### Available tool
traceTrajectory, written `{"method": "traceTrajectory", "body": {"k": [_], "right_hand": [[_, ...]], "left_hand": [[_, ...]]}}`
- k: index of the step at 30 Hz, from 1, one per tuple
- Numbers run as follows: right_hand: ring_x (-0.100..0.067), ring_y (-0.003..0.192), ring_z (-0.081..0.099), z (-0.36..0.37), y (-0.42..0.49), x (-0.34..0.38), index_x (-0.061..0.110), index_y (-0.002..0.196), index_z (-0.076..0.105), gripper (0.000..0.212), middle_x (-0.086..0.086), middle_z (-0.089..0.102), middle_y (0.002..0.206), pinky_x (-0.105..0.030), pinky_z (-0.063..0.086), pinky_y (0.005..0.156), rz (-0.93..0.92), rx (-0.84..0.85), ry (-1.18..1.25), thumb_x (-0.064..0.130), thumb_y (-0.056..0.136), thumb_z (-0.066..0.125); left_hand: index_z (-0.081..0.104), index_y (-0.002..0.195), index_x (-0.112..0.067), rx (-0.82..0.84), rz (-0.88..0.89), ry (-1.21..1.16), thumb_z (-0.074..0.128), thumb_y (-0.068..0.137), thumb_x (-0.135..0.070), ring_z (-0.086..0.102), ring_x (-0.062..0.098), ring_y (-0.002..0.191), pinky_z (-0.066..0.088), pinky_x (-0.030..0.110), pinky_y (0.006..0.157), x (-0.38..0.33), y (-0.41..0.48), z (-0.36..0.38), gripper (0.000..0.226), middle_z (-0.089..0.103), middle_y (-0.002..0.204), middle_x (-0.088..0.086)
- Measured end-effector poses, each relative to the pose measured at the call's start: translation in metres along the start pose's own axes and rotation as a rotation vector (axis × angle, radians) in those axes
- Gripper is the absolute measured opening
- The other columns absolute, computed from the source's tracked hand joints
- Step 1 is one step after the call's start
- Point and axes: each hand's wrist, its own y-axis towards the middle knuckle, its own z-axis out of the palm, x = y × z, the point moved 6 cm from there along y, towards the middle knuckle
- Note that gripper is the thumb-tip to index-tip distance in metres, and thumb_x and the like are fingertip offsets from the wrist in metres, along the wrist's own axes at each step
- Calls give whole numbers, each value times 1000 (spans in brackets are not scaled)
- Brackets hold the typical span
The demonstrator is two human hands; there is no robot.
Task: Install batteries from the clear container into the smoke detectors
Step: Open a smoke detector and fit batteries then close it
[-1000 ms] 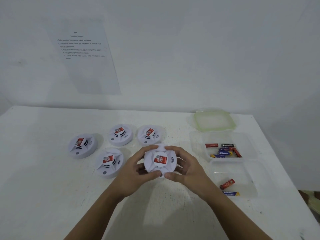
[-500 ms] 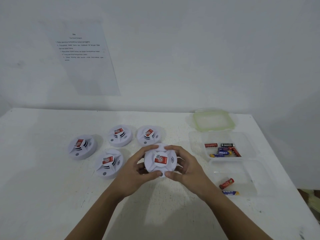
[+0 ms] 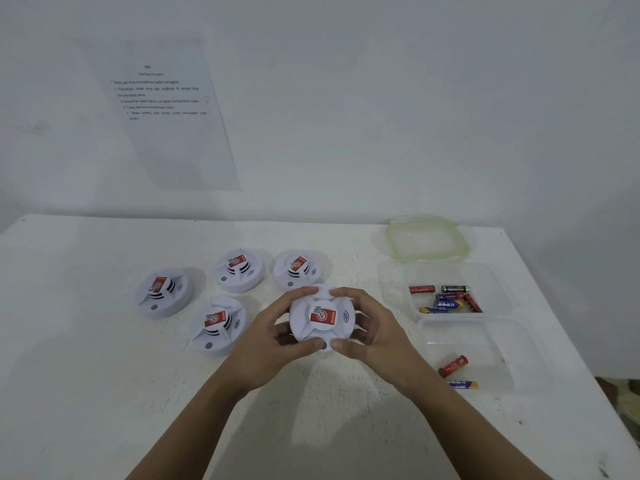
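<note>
One head-worn wide-angle view, looking forward and down across table (image 3: 104, 393) to wall (image 3: 381, 116); left hand (image 3: 266, 341), right hand (image 3: 374, 334) close, mid-frame.

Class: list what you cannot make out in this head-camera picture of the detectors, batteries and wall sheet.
Head view only.
Held smoke detector: underside hidden by its own body; rim partly covered by left hand and right hand.
Wall sheet: print too small, blurred.
Batteries in clear container: labels too small.

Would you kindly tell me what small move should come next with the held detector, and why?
Probably flip the smoke detector over: the left hand and right hand hold it label-up, so its underside, likely the side that opens, is hidden.
</note>
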Motion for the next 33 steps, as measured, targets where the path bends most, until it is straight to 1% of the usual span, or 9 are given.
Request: {"method": "traceTrajectory", "body": {"k": [12, 16, 19, 24, 27, 28, 30, 32, 33], "right_hand": [[-19, 119, 63, -2, 1, -3, 29, 129, 58, 59, 9, 65, 128, -37, 59, 93, -4, -17, -69, 1, 81, 80], [-14, 117, 63, -2, 2, -7, 29, 127, 59, 58, 13, 67, 124, -32, 59, 91, -10, -33, -113, 1, 81, 81], [-10, 114, 64, -1, 2, -10, 30, 128, 59, 58, 16, 67, 122, -27, 58, 90, 1, -55, -173, 6, 81, 82], [0, 111, 63, 5, 3, -21, 50, 123, 53, 62, 26, 63, 121, -16, 54, 89, 49, -58, -312, 15, 81, 83], [2, 112, 62, 12, 6, -29, 66, 115, 51, 61, 38, 60, 113, -17, 52, 92, 107, -125, -307, 40, 74, 87], [0, 114, 62, 13, 5, -30, 63, 118, 49, 62, 37, 58, 115, -18, 52, 95, 99, -117, -344, 35, 76, 86], [-5, 120, 58, 15, 3, -28, 45, 127, 48, 59, 23, 56, 127, -27, 51, 104, 90, -89, -424, 20, 84, 81], [-8, 124, 55, 12, 2, -24, 32, 135, 53, 56, 11, 58, 136, -36, 47, 111, 76, -87, -492, 21, 86, 78], [-9, 126, 53, 14, 4, -24, 28, 139, 53, 57, 6, 58, 139, -37, 43, 113, 84, -78, -525, 23, 88, 76]], "left_hand": [[57, 132, -42, -8, -11, 2, 85, 78, -16, 63, 19, 123, 60, 40, 92, 3, 1, -1, 66, 62, 130, -18], [56, 134, -38, -23, -22, 24, 84, 80, -14, 64, 17, 121, 60, 38, 92, 8, 1, -2, 66, 63, 130, -20], [56, 134, -43, -46, -36, 49, 85, 79, -19, 66, 18, 118, 61, 35, 90, 16, 0, -4, 67, 60, 135, -17], [53, 131, -49, -112, -10, 179, 84, 80, -24, 62, -1, 114, 58, 18, 79, 26, -4, -5, 65, 59, 123, -31], [50, 133, -49, -119, -10, 267, 84, 80, -29, 57, -8, 115, 57, 14, 79, 30, -3, -8, 65, 58, 129, -25], [50, 133, -50, -110, -13, 287, 83, 80, -32, 57, -9, 115, 56, 14, 79, 30, -1, -9, 65, 58, 129, -25], [48, 134, -53, -102, -22, 389, 81, 80, -43, 60, -8, 110, 57, 16, 82, 32, 1, -11, 64, 56, 128, -30], [46, 134, -53, -109, -32, 545, 76, 80, -55, 59, -8, 105, 53, 21, 94, 33, 4, -14, 62, 52, 129, -34], [46, 137, -50, -105, -37, 598, 73, 81, -57, 56, -9, 106, 49, 22, 99, 34, 5, -15, 62, 51, 130, -32]]}}
